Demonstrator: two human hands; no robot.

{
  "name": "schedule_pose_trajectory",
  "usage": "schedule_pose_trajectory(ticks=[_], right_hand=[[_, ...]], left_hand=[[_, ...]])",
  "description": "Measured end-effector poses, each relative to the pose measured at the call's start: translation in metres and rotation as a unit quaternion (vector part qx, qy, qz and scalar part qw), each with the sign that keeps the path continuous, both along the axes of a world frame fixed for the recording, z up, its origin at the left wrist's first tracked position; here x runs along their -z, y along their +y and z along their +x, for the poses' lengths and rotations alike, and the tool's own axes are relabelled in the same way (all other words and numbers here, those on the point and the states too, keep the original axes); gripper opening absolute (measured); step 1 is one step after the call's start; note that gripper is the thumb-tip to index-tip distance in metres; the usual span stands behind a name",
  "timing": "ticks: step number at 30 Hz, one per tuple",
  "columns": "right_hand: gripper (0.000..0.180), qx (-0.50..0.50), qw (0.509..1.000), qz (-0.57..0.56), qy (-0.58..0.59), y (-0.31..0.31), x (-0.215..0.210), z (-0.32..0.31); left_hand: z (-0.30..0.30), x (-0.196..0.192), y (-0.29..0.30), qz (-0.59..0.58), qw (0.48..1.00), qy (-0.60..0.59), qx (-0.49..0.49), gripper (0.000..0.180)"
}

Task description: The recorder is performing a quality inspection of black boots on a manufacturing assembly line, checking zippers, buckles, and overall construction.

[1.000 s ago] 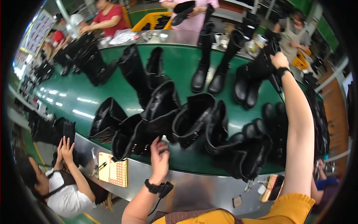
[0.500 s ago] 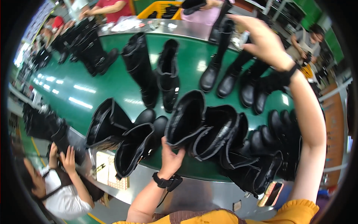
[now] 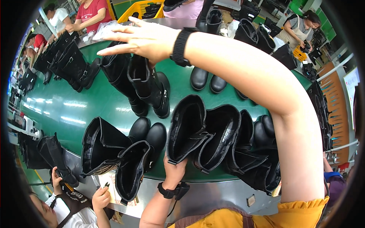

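Observation:
My right arm reaches across the green table. Its hand (image 3: 138, 40) is open, fingers spread, above a pair of tall black boots (image 3: 150, 81) with buckled straps. Those boots stand close together, and the hand partly covers their tops in this view. My left hand (image 3: 175, 170) is low in the middle, at the near side of an open-topped black boot (image 3: 187, 125), closed against its shaft with fingertips hidden behind it. Another black boot (image 3: 220, 136) leans against that one on the right. To the left is a pair of black boots (image 3: 131, 167) with open shafts facing me.
The green table (image 3: 68, 110) has a metal edge. More boots (image 3: 76, 64) stand at the far left and others (image 3: 199, 78) beyond my forearm. A co-worker (image 3: 72, 205) holds small dark snips (image 3: 107, 185) at lower left. A yellow crate (image 3: 142, 9) is at the back.
My right hand has swept leftward from the far-right boots to above the far middle pair. One boot of that pair, lying down before, now stands against the other. My left hand stays at its boot.

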State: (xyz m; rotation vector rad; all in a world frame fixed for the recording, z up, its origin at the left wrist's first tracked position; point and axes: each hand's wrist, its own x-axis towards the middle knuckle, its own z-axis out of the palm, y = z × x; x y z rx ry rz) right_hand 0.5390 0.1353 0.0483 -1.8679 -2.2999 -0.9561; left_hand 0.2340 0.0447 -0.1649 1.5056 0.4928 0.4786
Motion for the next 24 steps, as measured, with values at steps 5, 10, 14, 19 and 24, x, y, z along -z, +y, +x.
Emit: schedule_pose_trajectory(ticks=[5,10,14,19,24], right_hand=[[0.1,0.037,0.989,-0.139,-0.022,0.041,0.0,-0.01],[0.065,0.08,0.973,-0.192,0.103,0.017,0.002,-0.003],[0.04,0.086,0.984,-0.067,0.138,-0.026,-0.002,0.008],[0.029,0.029,0.978,0.157,0.135,-0.099,-0.096,-0.009],[0.027,0.007,0.892,0.198,0.406,-0.199,-0.182,-0.081]], left_hand=[[-0.004,-0.004,0.004,0.051,0.997,0.022,0.045,0.038],[-0.002,-0.008,0.0,0.104,0.993,0.033,-0.046,0.037],[-0.002,0.005,-0.001,0.214,0.976,0.031,-0.041,0.034],[-0.005,0.025,-0.002,0.255,0.964,0.055,-0.058,0.048],[-0.016,0.028,-0.011,0.17,0.98,0.093,-0.04,0.079]])
